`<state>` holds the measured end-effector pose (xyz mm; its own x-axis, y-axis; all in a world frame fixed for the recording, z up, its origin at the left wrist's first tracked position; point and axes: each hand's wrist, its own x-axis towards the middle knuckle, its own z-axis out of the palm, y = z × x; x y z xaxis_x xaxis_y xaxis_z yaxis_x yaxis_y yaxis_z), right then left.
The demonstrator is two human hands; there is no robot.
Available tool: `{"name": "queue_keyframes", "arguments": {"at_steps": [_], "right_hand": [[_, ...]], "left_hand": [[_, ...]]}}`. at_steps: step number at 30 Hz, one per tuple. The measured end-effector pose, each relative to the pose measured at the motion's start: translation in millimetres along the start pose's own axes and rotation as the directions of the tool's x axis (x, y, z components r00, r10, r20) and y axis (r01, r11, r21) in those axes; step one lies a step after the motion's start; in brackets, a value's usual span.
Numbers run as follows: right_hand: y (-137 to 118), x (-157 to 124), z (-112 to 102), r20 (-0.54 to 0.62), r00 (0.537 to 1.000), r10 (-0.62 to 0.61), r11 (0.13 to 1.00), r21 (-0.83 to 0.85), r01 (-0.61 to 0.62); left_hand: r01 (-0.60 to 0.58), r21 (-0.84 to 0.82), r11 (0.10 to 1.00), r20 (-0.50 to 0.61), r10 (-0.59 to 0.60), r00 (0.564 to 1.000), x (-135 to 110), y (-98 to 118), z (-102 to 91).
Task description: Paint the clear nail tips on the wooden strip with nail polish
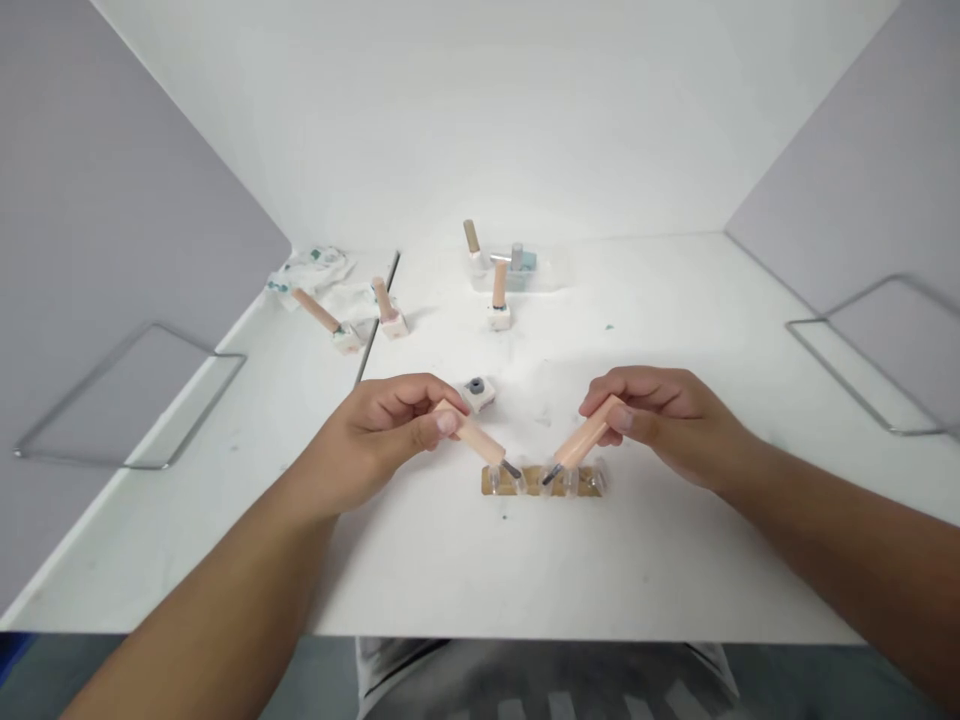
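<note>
My left hand is closed around a peach-coloured nail-polish brush cap, its dark brush tip touching the left end of a tan strip that carries clear false nails. My right hand pinches a second peach brush cap, with its tip on a nail near the strip's middle. An open small white polish bottle with a grey neck stands just behind the left brush.
Capped polish bottles stand behind: two at the left, one in the middle, others on a clear tray. Crumpled stained tissues lie at far left. Wire frames lean on the grey side walls.
</note>
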<state>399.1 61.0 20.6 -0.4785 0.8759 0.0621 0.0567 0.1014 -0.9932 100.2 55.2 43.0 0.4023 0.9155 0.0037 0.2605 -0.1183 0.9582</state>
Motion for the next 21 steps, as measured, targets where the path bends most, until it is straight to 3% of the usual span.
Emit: {"name": "queue_keyframes", "arguments": {"at_steps": [6, 13, 21], "right_hand": [[7, 6, 3, 0.093, 0.994, 0.06, 0.996, -0.074, -0.053], [8, 13, 7, 0.09, 0.993, 0.075, 0.99, -0.128, -0.063], [8, 17, 11, 0.081, 0.992, 0.094, 0.959, -0.274, -0.068]], "left_hand": [[0.015, 0.069, 0.997, 0.065, -0.019, 0.998, 2, -3, 4.9], [0.034, 0.136, 0.99, 0.118, -0.05, 0.992, 5, -8, 5.2], [0.0, 0.248, 0.969, 0.076, -0.02, 0.997, 3, -6, 9.5]]}}
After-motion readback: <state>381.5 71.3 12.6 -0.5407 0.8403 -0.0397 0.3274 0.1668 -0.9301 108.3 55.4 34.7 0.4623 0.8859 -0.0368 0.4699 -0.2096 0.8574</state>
